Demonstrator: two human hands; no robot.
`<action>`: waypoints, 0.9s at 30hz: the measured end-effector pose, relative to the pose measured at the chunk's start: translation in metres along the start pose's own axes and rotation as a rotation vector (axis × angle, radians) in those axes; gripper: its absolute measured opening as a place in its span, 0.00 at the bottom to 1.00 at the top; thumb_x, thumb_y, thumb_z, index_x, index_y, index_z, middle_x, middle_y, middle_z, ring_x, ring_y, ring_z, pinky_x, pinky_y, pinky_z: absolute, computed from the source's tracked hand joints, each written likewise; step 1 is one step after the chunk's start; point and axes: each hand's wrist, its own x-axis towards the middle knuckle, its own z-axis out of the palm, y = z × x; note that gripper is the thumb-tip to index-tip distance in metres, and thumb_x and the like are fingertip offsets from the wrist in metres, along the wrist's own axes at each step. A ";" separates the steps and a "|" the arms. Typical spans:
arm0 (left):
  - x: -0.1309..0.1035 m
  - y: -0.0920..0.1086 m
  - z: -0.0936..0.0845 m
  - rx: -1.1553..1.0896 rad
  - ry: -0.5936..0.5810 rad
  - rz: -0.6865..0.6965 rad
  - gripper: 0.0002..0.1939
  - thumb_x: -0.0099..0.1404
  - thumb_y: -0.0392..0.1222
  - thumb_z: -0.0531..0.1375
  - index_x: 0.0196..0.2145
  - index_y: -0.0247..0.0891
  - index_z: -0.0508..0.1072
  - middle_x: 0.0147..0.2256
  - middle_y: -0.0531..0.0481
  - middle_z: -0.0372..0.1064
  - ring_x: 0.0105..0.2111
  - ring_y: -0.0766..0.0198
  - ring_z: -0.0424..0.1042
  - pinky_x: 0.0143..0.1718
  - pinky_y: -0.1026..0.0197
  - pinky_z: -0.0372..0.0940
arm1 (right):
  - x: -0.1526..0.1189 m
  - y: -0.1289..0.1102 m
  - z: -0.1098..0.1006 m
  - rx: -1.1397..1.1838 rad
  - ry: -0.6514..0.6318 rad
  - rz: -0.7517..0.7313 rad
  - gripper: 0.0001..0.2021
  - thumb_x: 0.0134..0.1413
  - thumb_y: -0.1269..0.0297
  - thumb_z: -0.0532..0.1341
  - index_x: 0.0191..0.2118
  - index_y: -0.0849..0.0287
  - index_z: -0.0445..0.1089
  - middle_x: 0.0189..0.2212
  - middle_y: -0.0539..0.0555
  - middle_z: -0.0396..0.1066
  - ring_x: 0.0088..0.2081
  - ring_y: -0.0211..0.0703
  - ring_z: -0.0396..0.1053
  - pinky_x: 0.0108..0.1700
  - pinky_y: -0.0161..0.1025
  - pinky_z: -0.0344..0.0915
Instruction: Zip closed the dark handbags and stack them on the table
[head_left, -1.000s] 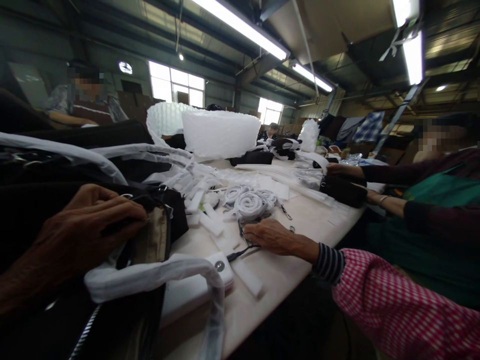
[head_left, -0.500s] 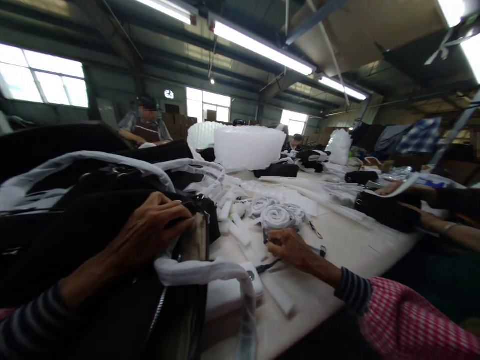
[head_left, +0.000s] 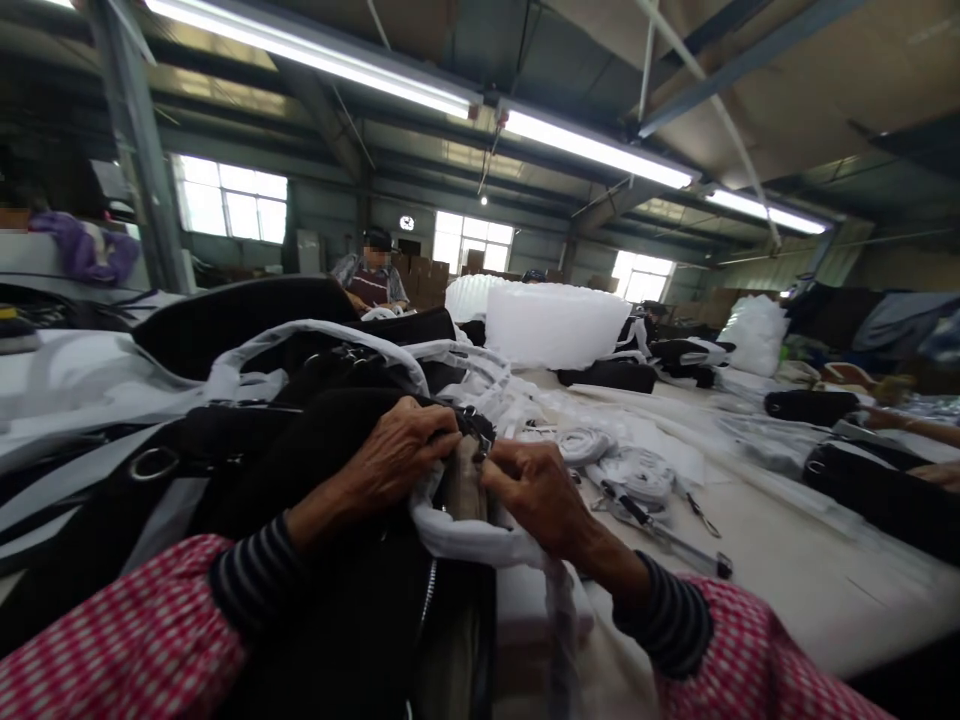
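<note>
A large black handbag (head_left: 337, 610) lies open in front of me, with a metal zip and a beige lining (head_left: 463, 490). Its handle (head_left: 480, 540), wrapped in white film, loops across the opening. My left hand (head_left: 397, 455) is closed on the bag's upper edge, fingers bent over the rim. Opposite it, my right hand (head_left: 536, 490) pinches at the other side of the opening; its fingertips hide whatever they hold. Just beyond the right hand lie coiled white-wrapped straps (head_left: 637, 474) and a dark strap with a metal buckle (head_left: 667, 540).
More black bags with film-wrapped handles (head_left: 322, 340) are piled at the left. White foam sheets (head_left: 555, 325) stand across the table (head_left: 787, 560). A metal clasp (head_left: 703, 514) lies near the coils. At the right edge, a co-worker's hand (head_left: 937, 475) touches a black bag (head_left: 870, 485).
My right hand has moved left from beside the coiled straps to the bag's opening. The left hand keeps its grip on the bag edge. The view has swung left.
</note>
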 end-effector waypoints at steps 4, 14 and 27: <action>0.000 -0.001 -0.002 -0.090 0.009 -0.071 0.14 0.70 0.49 0.55 0.32 0.41 0.75 0.31 0.51 0.70 0.40 0.54 0.67 0.41 0.57 0.58 | 0.004 0.003 0.022 -0.063 0.040 -0.003 0.14 0.53 0.64 0.57 0.20 0.59 0.57 0.17 0.46 0.56 0.23 0.34 0.56 0.29 0.35 0.48; -0.001 -0.003 -0.003 -0.190 0.049 -0.064 0.14 0.68 0.48 0.57 0.30 0.41 0.77 0.29 0.52 0.72 0.38 0.55 0.70 0.41 0.58 0.58 | 0.006 0.002 0.026 -0.136 0.106 -0.073 0.16 0.59 0.61 0.57 0.21 0.58 0.60 0.18 0.46 0.59 0.23 0.35 0.58 0.30 0.35 0.50; -0.002 -0.005 0.002 -0.135 0.091 -0.062 0.14 0.69 0.49 0.58 0.31 0.42 0.78 0.29 0.51 0.73 0.39 0.54 0.72 0.41 0.58 0.60 | 0.003 0.008 0.036 -0.079 0.116 -0.077 0.17 0.64 0.57 0.55 0.25 0.59 0.68 0.20 0.48 0.65 0.24 0.36 0.61 0.30 0.35 0.54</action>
